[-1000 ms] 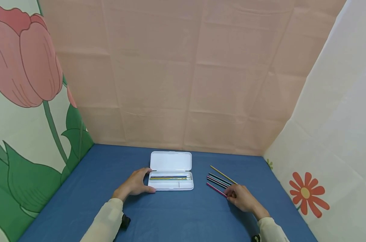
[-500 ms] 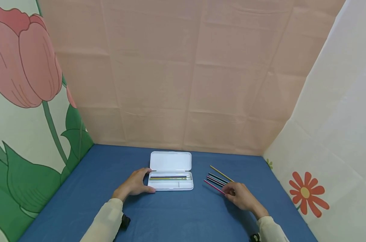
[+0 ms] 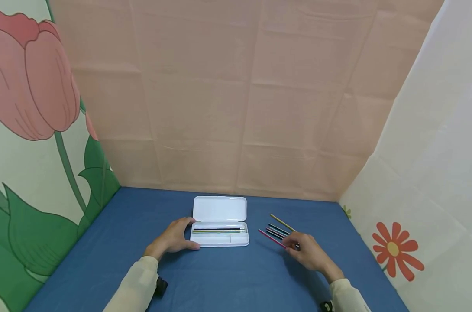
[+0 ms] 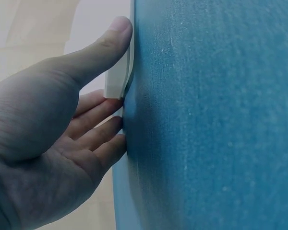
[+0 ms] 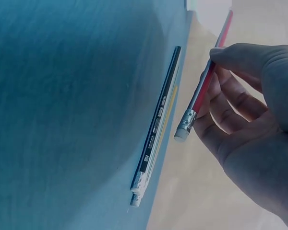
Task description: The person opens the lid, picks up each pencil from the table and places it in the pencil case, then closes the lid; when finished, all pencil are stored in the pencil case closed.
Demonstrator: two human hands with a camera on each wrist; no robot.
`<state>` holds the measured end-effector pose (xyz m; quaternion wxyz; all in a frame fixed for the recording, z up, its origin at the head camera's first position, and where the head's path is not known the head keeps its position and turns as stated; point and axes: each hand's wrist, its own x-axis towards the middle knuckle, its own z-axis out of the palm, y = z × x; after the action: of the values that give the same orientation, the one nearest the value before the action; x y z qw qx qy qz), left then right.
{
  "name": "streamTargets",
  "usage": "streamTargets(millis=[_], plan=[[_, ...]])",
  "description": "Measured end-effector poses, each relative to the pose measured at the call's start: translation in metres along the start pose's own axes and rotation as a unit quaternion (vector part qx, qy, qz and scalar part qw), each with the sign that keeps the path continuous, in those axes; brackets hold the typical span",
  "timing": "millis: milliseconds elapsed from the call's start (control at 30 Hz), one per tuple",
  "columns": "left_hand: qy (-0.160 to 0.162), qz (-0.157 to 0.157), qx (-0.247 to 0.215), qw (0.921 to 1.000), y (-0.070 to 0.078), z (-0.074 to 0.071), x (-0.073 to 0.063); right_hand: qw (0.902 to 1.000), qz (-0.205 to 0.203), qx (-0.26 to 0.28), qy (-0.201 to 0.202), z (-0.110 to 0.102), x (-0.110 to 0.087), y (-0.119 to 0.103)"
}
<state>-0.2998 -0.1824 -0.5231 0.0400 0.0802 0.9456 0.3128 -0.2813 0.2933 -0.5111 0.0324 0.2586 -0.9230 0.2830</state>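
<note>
A white pencil case (image 3: 212, 242) lies open on the blue table, its lid (image 3: 219, 209) folded back. Several pencils (image 3: 216, 231) rest side by side in its tray. My left hand (image 3: 172, 237) holds the case's left end, thumb at the front edge and fingers toward the hinge. To the right, my right hand (image 3: 308, 252) pinches a red pencil (image 5: 201, 91) near its eraser end, lifted off the cloth in the right wrist view. Beside and below that hand lie several dark pencils (image 5: 156, 124) and a yellow pencil (image 3: 282, 222).
The blue cloth (image 3: 220, 277) covers the table. A beige curtain (image 3: 236, 95) hangs at the back. Printed panels with a pink tulip (image 3: 29, 82) on the left and a red flower (image 3: 393, 248) on the right flank the table.
My right hand has lifted the red pencil and moved it slightly left, toward the case. My left hand stays at the case's end.
</note>
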Motion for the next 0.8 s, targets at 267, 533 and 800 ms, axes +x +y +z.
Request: streamTargets(millis=[267,533,800], plan=[[-0.001,0.002,0.002,1.0,0.001,-0.001,0.0,0.9995,-0.019,0.01,0.022,0.003,0.006,-0.01],[-0.001,-0.003,0.003,1.0,-0.002,0.001,0.0,0.999,-0.03,0.011,0.032,0.012,0.015,-0.023],[-0.001,-0.001,0.004,1.0,-0.002,0.001,0.001,0.9981,-0.045,0.021,0.036,0.023,0.025,-0.035]])
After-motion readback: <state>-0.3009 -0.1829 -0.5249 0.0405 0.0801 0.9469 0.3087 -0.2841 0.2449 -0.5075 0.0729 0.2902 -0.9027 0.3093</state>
